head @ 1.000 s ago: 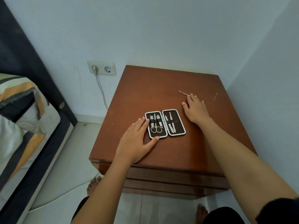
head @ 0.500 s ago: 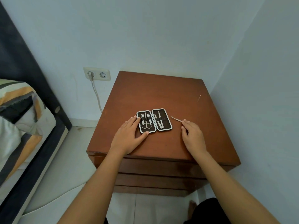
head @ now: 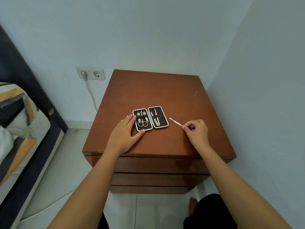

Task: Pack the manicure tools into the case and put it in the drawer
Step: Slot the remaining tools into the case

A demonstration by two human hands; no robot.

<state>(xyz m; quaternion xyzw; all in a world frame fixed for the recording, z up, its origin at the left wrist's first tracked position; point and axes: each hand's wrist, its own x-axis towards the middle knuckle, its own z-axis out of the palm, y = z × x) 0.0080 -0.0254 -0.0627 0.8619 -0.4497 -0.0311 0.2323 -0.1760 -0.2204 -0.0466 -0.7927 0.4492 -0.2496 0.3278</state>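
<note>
An open manicure case (head: pixel 150 118) with a dark lining and pale rim lies flat on the brown nightstand (head: pixel 153 95). Scissors, clippers and other steel tools sit in its two halves. My left hand (head: pixel 125 136) rests flat on the wood, fingertips touching the case's left edge and thumb at its front corner. My right hand (head: pixel 197 132) pinches the near end of a thin metal tool (head: pixel 175 121), which points toward the case's right side. A second thin pin-like tool (head: pixel 195 94) lies near the nightstand's far right edge.
The nightstand's closed drawers (head: pixel 158 166) face me below the top. Walls close in behind and to the right. A wall socket (head: pixel 90 73) with a plugged cable is at the left, and a bed (head: pixel 19 129) with striped bedding stands further left. My bare foot (head: pixel 192 204) is on the tiled floor.
My right hand drew back from the far right of the top, dragging the thin tool nearer, then closed its fingers on the tool's end. My left hand stayed at the case.
</note>
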